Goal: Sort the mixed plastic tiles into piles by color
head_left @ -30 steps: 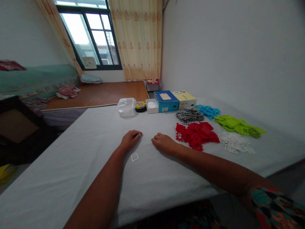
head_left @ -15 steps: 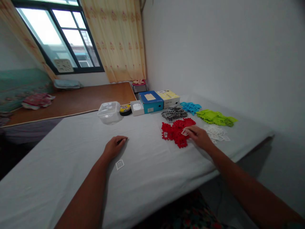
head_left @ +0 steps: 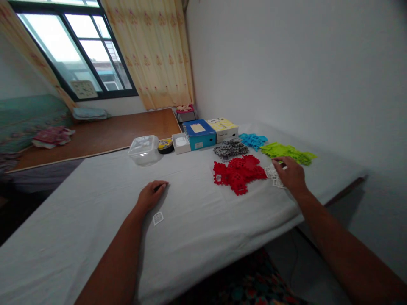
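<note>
My left hand (head_left: 152,195) rests on the white-covered table, thumb and fingers pinched together; whatever they may hold is too small to make out. A single small white square openwork piece (head_left: 158,218) lies flat beside that wrist. On the right, my right hand (head_left: 291,174) is over a pile of similar white pieces (head_left: 277,180) and hides part of it. Its thumb and index tips come close together, and I cannot make out what is between them. Just left of it spreads a heap of red plastic pieces (head_left: 238,171), with one pale piece (head_left: 218,178) among them.
Behind are piles of grey pieces (head_left: 230,148), blue pieces (head_left: 253,140) and lime-green pieces (head_left: 288,152). Along the far edge stand a clear plastic box (head_left: 143,150), a round black-and-yellow tin (head_left: 165,146), a small white box (head_left: 181,144), a blue box (head_left: 199,135) and a yellow box (head_left: 223,128).
My right hand has moved right, from the red heap to the white pile. The white piece it held above the red heap no longer shows there. My left hand has stayed put.
</note>
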Tool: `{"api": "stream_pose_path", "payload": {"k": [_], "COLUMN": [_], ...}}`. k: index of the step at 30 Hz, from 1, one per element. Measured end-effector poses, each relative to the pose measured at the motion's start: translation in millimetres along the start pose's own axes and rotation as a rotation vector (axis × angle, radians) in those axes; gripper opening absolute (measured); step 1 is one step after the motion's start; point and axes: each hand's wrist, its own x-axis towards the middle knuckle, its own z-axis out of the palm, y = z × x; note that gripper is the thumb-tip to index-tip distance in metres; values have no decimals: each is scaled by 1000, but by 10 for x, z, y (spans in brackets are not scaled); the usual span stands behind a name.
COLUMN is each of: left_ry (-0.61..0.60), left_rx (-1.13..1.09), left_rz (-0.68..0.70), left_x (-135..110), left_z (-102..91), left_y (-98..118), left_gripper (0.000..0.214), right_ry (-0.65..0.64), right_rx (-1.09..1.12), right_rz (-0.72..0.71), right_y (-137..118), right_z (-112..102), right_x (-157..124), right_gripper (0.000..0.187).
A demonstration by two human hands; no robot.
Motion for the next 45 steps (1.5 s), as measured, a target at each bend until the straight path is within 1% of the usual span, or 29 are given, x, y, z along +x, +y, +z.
{"api": "stream_pose_path", "payload": {"k": [1,2,5,7,9,11,13,15,18,20,22,23,25,27,29,31,32,35,37,38,40,41,43,45], "left_ry": [10,17,46,54,67,72,70,66,51,41,35,29,19,21,2,0,-5,2,-1,-3,-6,-2,7,11], "left_rx": [-29,-70,-198,-267,-290,-302,-318,-327,-307,-281,-261,-254,-240,-214,-188,-167,-155,-124,-118,-111,-82,-64,-29,2], "left_rz": [-18,-32,-55,-53,-48,-41,-37,-36,-25,-9,-1,-1,-9,-24,-32,-40,-45,-56,-60,-65,-75,-80,-86,-90], "left_x": [-3,-9,-38,-55,-64,-65,-60,-54,-44,-42,-43,-44,-46,-44,-37,-26,-20,-2,7,10,15,16,16,16], "left_z": [2,3,1,-1,1,10,24,40,51,48,37,30,10,-13,-38,-58,-65,-73,-73,-74,-80,-84,-90,-89], "left_y": [5,14,52,71,78,74,62,49,38,38,40,42,45,48,49,46,42,16,-12,-27,-50,-56,-55,-42], "left_gripper": [47,48,49,47,43,40,38,39,40,40,41,41,44,46,49,51,52,53,54,54,53,52,51,50], "right_ry": [-38,-112,-458,-648,-766,-804,-776,-729,-691,-692,-716,-735,-757,-730,-629,-473,-386,-159,-72,-54,-48,-50,-56,-102], "right_rx": [89,195,420,481,469,403,318,247,191,159,127,116,127,204,324,390,384,245,130,82,4,-27,-80,-114], "right_rz": [-77,-174,-533,-761,-965,-1110,-1171,-1196,-1284,-1313,-1275,-1229,-1092,-915,-726,-528,-431,-174,-38,12,59,48,-31,-148], "right_y": [-260,-540,-1392,-1890,-2302,-2626,-2862,-3007,-3067,-3026,-2932,-2866,-2685,-2424,-2071,-1623,-1370,-558,-61,148,453,545,618,583], "right_z": [39,88,292,466,658,847,1011,1128,1191,1164,1102,1062,969,856,713,540,447,174,33,-16,-68,-72,-44,14], "right_x": [-36,-91,-356,-574,-774,-928,-1028,-1084,-1115,-1109,-1078,-1051,-975,-868,-732,-574,-491,-265,-151,-107,-39,-15,14,11], "right_gripper": [25,24,20,20,22,24,25,23,19,18,16,15,14,15,19,21,22,24,25,25,27,28,29,29]}}
